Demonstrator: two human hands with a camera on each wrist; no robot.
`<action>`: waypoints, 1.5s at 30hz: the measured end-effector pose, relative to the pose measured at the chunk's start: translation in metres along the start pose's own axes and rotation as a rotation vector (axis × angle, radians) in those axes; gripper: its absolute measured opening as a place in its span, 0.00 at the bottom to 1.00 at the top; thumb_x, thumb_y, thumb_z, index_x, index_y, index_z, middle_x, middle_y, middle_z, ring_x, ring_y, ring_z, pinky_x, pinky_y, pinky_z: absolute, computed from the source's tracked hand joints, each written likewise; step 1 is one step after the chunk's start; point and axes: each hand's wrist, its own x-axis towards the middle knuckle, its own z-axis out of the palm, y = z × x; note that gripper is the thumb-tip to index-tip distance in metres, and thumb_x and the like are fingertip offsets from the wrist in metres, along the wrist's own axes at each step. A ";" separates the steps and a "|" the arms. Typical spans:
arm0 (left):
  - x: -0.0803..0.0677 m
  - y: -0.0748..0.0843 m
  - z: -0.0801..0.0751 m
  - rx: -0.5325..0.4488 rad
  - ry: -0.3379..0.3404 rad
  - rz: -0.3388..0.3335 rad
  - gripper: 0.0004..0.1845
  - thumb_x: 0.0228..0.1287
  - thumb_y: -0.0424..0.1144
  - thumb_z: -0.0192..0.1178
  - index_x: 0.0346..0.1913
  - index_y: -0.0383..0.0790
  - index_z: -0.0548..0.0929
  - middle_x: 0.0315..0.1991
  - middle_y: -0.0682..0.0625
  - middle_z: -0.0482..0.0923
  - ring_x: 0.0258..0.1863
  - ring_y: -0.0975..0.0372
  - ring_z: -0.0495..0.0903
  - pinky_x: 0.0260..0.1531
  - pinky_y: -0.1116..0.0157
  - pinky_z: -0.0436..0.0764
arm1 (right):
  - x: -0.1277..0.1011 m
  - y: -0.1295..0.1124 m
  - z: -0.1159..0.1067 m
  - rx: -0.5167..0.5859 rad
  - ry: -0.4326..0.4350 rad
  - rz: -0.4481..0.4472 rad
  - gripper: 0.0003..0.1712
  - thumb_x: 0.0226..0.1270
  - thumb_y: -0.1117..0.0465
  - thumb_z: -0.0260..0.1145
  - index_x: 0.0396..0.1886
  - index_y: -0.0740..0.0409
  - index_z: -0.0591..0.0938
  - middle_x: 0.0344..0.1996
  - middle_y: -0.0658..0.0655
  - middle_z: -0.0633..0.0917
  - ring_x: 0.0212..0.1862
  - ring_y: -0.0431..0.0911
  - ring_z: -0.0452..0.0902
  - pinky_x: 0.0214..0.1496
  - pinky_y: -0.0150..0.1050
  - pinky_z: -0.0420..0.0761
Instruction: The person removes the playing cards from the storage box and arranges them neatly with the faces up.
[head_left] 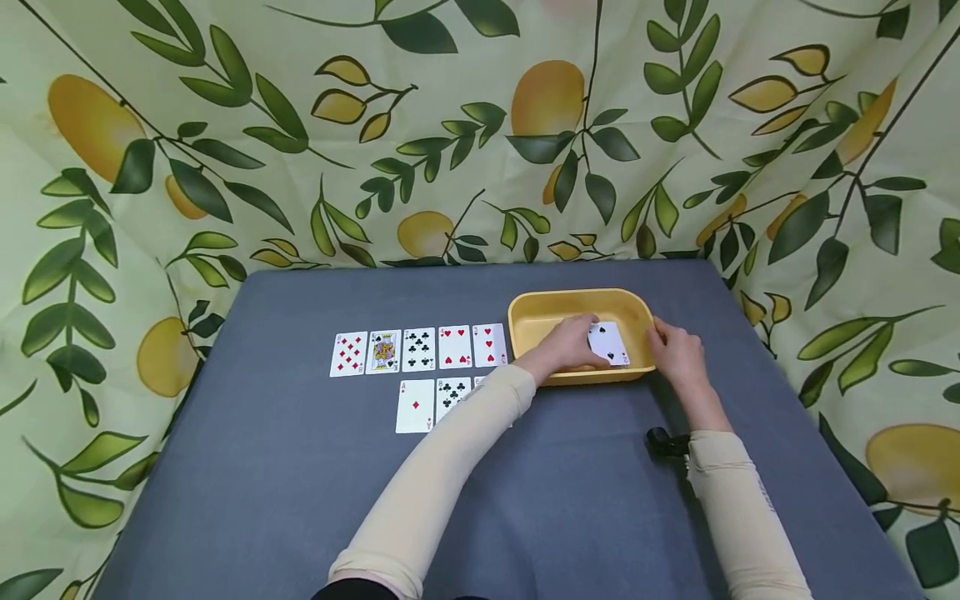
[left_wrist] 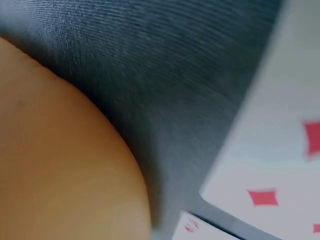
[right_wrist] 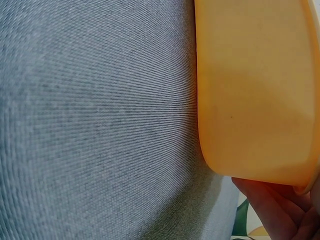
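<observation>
A yellow plastic tray (head_left: 536, 310) stands at the table's right side. My left hand (head_left: 564, 343) reaches over its near left rim, thumb and fingers spread along the edges of a white playing card with black spades (head_left: 611, 343) inside the tray. My right hand (head_left: 678, 354) grips the tray's right end by the rim. In the right wrist view, fingers (right_wrist: 265, 205) press against the end of the tray's outer wall (right_wrist: 260, 100). The left wrist view shows the tray's side (left_wrist: 65, 150) beside a card with red diamonds (left_wrist: 260, 175), and none of the hand.
Left of the tray lies a row of face-up cards, among them a king (head_left: 383, 352) and a three of hearts (head_left: 490, 345). A nearer row holds an ace of diamonds (head_left: 415, 406) and a clubs card (head_left: 452, 397), partly covered by the left sleeve. Patterned cloth (head_left: 450, 125) hangs behind the table (head_left: 300, 483).
</observation>
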 end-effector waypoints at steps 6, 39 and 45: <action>-0.016 -0.007 -0.026 -0.030 0.019 -0.003 0.43 0.48 0.50 0.76 0.65 0.36 0.70 0.54 0.47 0.78 0.51 0.60 0.76 0.51 0.72 0.73 | 0.001 -0.002 0.000 -0.006 -0.012 -0.001 0.28 0.78 0.56 0.50 0.69 0.69 0.65 0.58 0.77 0.74 0.35 0.58 0.74 0.24 0.37 0.71; -0.209 -0.105 -0.128 -0.058 0.084 -0.090 0.42 0.49 0.47 0.75 0.66 0.37 0.70 0.63 0.44 0.73 0.63 0.49 0.71 0.62 0.53 0.70 | -0.003 -0.003 -0.001 -0.020 -0.050 0.012 0.29 0.79 0.54 0.46 0.71 0.68 0.63 0.56 0.79 0.73 0.30 0.56 0.71 0.21 0.38 0.70; -0.249 -0.133 -0.128 -0.060 0.102 -0.077 0.40 0.48 0.45 0.76 0.63 0.33 0.72 0.60 0.43 0.75 0.61 0.49 0.73 0.62 0.52 0.70 | -0.003 -0.003 0.000 -0.019 -0.053 0.009 0.30 0.79 0.54 0.46 0.71 0.68 0.63 0.56 0.79 0.74 0.29 0.55 0.71 0.21 0.38 0.70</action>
